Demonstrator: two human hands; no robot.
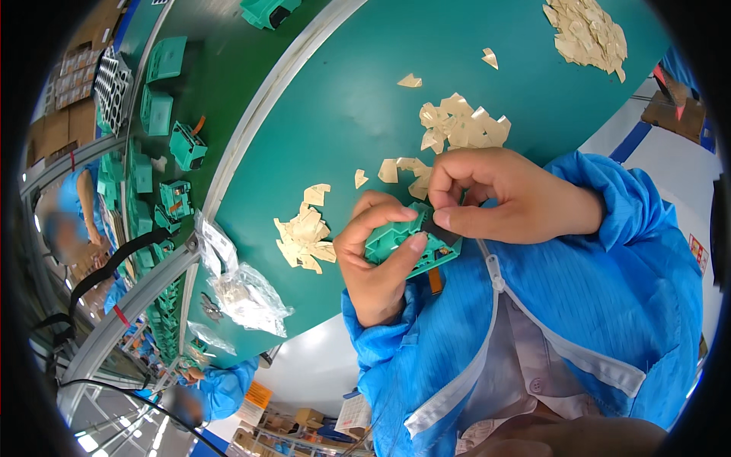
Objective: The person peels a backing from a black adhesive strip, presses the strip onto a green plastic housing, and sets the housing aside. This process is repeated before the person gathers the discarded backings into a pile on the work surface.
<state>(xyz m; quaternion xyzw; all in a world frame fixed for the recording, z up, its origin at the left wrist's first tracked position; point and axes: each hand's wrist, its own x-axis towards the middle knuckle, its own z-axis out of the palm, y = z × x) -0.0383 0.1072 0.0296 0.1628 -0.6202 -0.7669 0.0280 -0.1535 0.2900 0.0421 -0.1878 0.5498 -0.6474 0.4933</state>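
Note:
My left hand grips a green plastic housing close to my chest, thumb on the near side and fingers around the far side. A black part sits at the housing's right end, and an orange strip sticks out below it. At that black part, my right hand has thumb and forefinger pinched together. Whatever is between those fingertips is hidden or too small to name. Just beyond my hands, cream-coloured paper-like pieces lie in a loose heap on the green tabletop.
More cream pieces form a heap at the left and a larger pile at the far right. Clear plastic bags lie by the table's left edge. Beyond a metal rail, green housings stand on a line. Two people in blue work farther left.

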